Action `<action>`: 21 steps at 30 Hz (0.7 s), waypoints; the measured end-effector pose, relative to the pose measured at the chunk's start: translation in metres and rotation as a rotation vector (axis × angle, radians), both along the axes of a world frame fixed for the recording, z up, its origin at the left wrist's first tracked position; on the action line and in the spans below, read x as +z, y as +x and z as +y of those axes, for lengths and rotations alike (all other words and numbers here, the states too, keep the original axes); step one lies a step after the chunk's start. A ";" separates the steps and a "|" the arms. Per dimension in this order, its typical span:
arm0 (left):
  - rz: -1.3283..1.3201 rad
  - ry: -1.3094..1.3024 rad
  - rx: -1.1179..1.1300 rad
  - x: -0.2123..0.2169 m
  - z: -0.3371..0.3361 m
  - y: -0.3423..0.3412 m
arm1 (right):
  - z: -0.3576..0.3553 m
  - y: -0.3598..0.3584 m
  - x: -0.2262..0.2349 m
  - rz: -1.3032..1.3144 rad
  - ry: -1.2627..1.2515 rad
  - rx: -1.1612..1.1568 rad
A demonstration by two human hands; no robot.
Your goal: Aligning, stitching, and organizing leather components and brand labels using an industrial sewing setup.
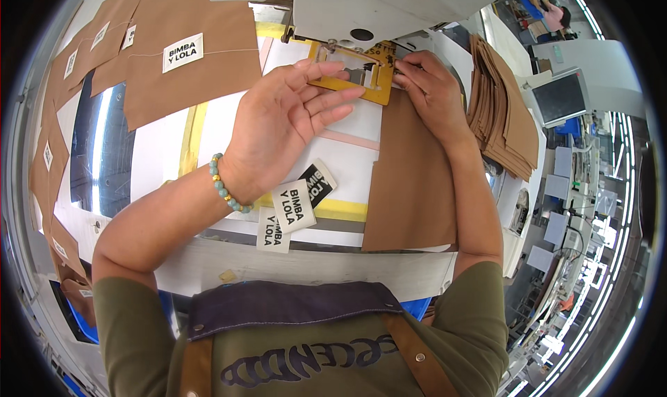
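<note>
Hands (361, 95) (both) press yellow template (351, 77) — onto brown piece (410, 182).

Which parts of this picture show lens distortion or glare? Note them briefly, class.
Head view: fisheye bending curves the table edge and darkens the round rim; glare streaks the shiny panel at left; the left hand, right hand and yellow template stay sharp; the far right background looks washed out.
</note>
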State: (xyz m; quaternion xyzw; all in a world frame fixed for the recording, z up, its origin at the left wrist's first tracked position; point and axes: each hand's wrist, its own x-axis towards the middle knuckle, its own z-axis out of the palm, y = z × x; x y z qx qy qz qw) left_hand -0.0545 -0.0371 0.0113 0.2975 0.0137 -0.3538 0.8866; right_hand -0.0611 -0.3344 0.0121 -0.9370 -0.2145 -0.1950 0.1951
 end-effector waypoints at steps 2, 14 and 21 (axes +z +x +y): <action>-0.014 -0.019 -0.003 0.000 0.001 0.001 | 0.006 -0.003 0.013 0.067 -0.093 -0.043; -0.049 0.103 0.054 0.004 -0.001 -0.019 | 0.083 -0.066 0.081 0.022 -0.529 -0.336; 0.040 0.022 0.041 0.004 0.000 -0.012 | 0.104 -0.034 0.073 0.088 -0.775 -0.297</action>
